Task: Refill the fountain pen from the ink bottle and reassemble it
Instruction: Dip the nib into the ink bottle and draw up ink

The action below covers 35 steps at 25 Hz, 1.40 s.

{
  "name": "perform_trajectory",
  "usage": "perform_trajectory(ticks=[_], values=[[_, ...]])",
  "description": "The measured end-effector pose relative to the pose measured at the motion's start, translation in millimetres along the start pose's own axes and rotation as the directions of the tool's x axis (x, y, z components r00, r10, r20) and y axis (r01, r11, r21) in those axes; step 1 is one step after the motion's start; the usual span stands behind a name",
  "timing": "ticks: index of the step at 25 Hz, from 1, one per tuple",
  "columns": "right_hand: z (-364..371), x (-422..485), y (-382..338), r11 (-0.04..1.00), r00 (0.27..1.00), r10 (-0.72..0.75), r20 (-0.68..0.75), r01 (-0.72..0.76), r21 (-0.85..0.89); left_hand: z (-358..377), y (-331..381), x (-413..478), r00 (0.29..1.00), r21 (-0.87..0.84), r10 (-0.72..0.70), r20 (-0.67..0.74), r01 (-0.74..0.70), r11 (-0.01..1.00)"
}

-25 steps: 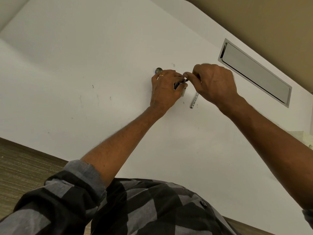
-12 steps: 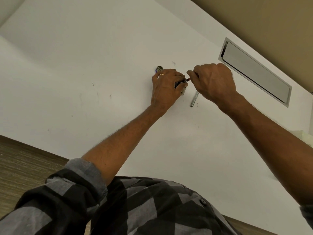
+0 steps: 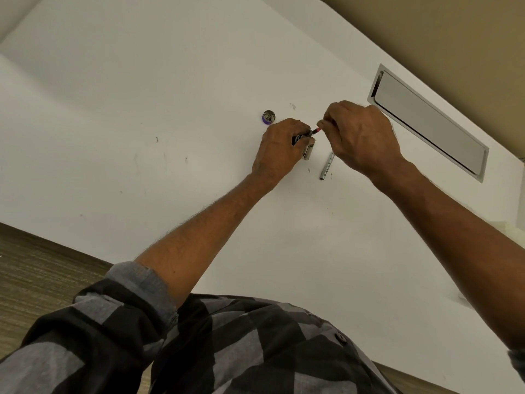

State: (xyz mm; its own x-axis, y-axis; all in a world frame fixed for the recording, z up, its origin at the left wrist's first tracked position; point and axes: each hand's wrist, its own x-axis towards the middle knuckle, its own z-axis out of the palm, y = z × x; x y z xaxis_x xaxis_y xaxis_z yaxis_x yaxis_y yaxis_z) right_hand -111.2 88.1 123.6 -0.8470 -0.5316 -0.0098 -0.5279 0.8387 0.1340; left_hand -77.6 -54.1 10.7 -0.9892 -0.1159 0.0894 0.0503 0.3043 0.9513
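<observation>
Soft, even light, faint shadows — wide-angle bending at edges.

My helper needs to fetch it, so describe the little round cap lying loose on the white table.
On the white table, look left of the long metal hatch, just beyond the left hand. The cap lies there alone. It is the only round piece, grey with a purple edge, unlike the slim silver tube near the right hand.
</observation>
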Motion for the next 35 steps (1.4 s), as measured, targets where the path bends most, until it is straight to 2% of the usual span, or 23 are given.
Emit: perform_trajectory(ticks=[5,9,13,19,22,24,28,31,35], values=[[3.8,-0.2,-1.1,0.997,0.996,0.065,0.054,-0.062,-0.040,0.1,2.6,-3.1,1.000,-0.022,-0.016,0.003,0.016,1.000],[-2.7,-3.6,-1.0,0.996,0.999,-0.025,0.025,0.022,0.090,-2.8,0.2,0.5,0.999,-0.020,-0.003,0.038,0.004,1.000],[1.7,-3.3,-0.2,0.996,1.000,-0.017,0.006,0.017,0.085,-5.9,-0.4,6.1,0.995,0.001,-0.006,0.095,0.006,1.000],[6.3,-0.4,-2.4,0.991,0.999,0.015,-0.039,-0.020,-0.129,-2.4,-0.5,3.2,0.995,-0.005,-0.017,0.093,0.018,1.000],[4.1,-1.5,0.1,0.997,0.999,0.029,-0.025,-0.031,-0.073,-3.5,-1.4,4.2,0.995,0.008,-0.017,0.094,0.016,1.000],[2.3,-4.0,2.4,1.000,0.999,-0.023,-0.041,0.022,-0.018,-5.1,-1.5,5.9,0.996,0.001,-0.019,0.086,0.019,1.000],[2.2,-5.5,6.4,0.990,0.995,-0.100,-0.021,0.097,-0.103,-5.4,-0.7,6.4,0.995,0.009,-0.001,0.098,0.000,1.000],[3.7,-3.2,3.8,0.989,0.998,-0.064,-0.014,0.061,-0.132,-3.5,0.7,4.6,0.995,0.002,-0.012,0.094,0.012,1.000],[6.2,-3.3,5.6,0.997,1.000,0.007,0.024,-0.005,-0.073,-4.3,1.1,5.7,0.995,0.001,-0.032,0.096,0.033,0.999]])
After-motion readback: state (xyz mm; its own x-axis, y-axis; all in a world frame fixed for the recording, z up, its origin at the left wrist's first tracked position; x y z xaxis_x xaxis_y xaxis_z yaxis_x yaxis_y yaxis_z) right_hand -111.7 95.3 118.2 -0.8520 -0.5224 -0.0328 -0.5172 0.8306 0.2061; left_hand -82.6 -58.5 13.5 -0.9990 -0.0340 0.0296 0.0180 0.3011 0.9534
